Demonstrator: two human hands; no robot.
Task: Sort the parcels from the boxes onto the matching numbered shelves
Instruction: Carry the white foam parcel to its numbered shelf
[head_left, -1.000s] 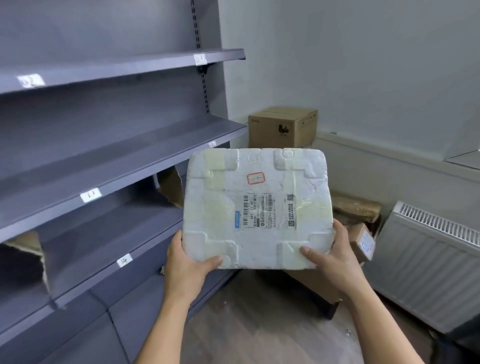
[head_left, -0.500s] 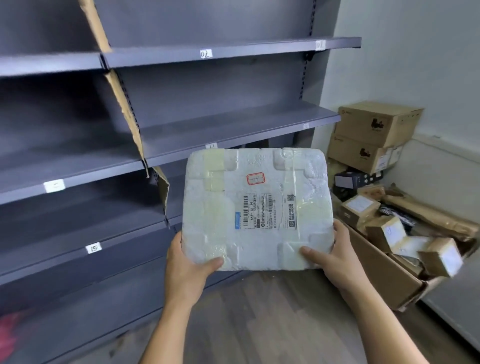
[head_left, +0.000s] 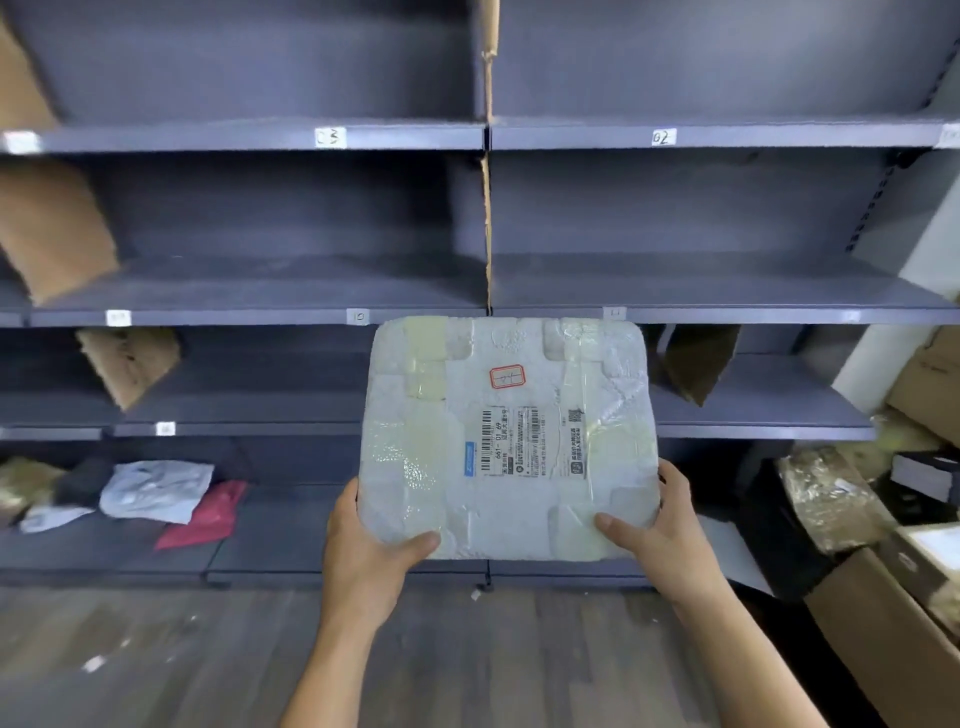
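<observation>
Before shelves (head_left: 727, 315), L hand (head_left: 363, 551), R hand (head_left: 670, 540) gripping foam parcel (head_left: 509, 441) — box (head_left: 852, 629) holds pkgs (head_left: 826, 499).

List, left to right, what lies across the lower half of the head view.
Grey mailer bag → red mailer bag → left hand → white foam parcel → right hand → open cardboard box.

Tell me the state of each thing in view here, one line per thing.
foam parcel: taped shut, held up in both hands, label facing the camera.
left hand: grips the parcel's lower left corner.
right hand: grips the parcel's lower right corner.
soft bags: lying loose on the bottom shelf.
cardboard box: open, on the floor at right.
cardboard divider: upright between bays.
</observation>
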